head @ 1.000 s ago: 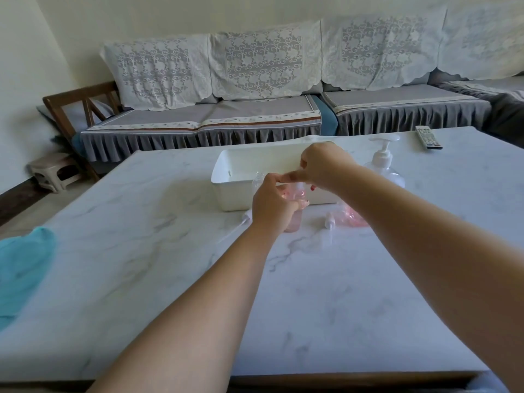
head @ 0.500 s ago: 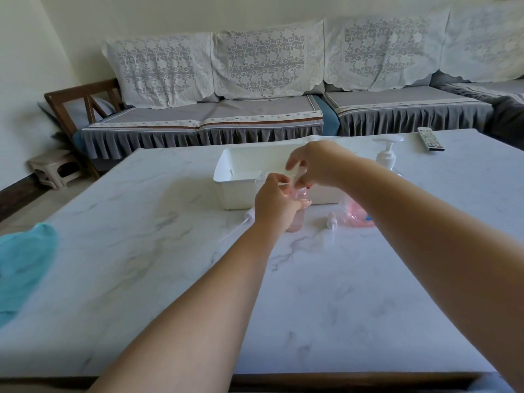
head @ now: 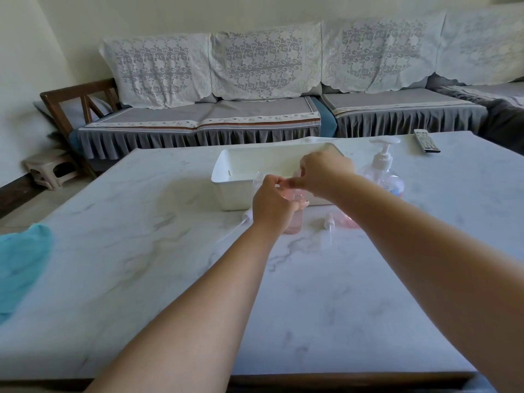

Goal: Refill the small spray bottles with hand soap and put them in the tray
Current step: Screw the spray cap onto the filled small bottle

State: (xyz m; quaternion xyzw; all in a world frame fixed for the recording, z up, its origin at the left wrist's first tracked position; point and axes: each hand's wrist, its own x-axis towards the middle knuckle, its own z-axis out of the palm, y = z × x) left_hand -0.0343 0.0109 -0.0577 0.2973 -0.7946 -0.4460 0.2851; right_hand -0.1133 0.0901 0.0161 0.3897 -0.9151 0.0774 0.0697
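Marble-patterned and pale, the table [head: 326,307] carried everything, with a teal cloth [head: 19,268] lying at its near left edge. Both bare forearms reached forward over it. The left hand [head: 273,207] was curled around a small spray bottle [head: 295,225] holding pink liquid, which stood upright on the table just in front of the tray. Over the bottle's top, the right hand [head: 323,173] was pinched nearly closed, thumb and forefinger tips meeting the left hand's fingertips; what they pinched was too small to tell. A loose white spray nozzle [head: 329,221] lay on the table just right of the bottle, and another nozzle with a thin tube [head: 246,215] lay just left of the left hand. Behind the hands sat the white tray [head: 226,191], a clear bottle neck [head: 259,177] showing near its front wall. To the tray's right stood the hand soap pump bottle [head: 382,171], and farther back a remote control [head: 426,140], then the sofa [head: 255,117].
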